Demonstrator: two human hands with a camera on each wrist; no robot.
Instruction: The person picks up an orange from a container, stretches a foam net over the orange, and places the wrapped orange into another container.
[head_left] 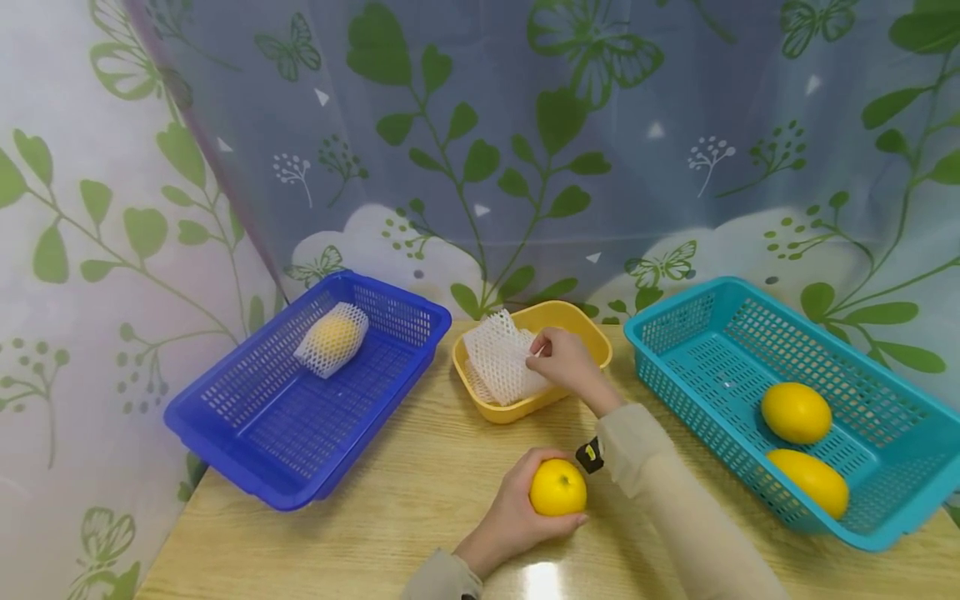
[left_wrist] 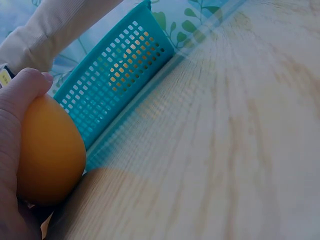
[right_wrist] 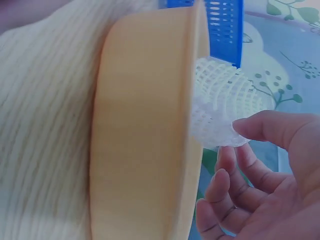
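Observation:
My left hand (head_left: 512,510) grips a smooth yellow fruit (head_left: 558,487) above the front middle of the table, its fingers behind and thumb below. In the left wrist view the fruit (left_wrist: 52,150) fills the palm, with the thumb over it. My right hand (head_left: 567,367) is at the yellow basket (head_left: 510,413), which holds white foam fruit nets (head_left: 495,354). In the right wrist view, thumb and index finger pinch the edge of a foam net (right_wrist: 225,102) rising above the rim, while the other fingers curl loosely.
A blue basket (head_left: 258,487) at the left holds one yellow fruit in a foam net (head_left: 333,340). The teal basket (head_left: 720,442) at the right holds two bare yellow fruits (head_left: 797,412). Behind the wooden table (head_left: 397,517) hangs a leaf-patterned curtain (head_left: 480,167).

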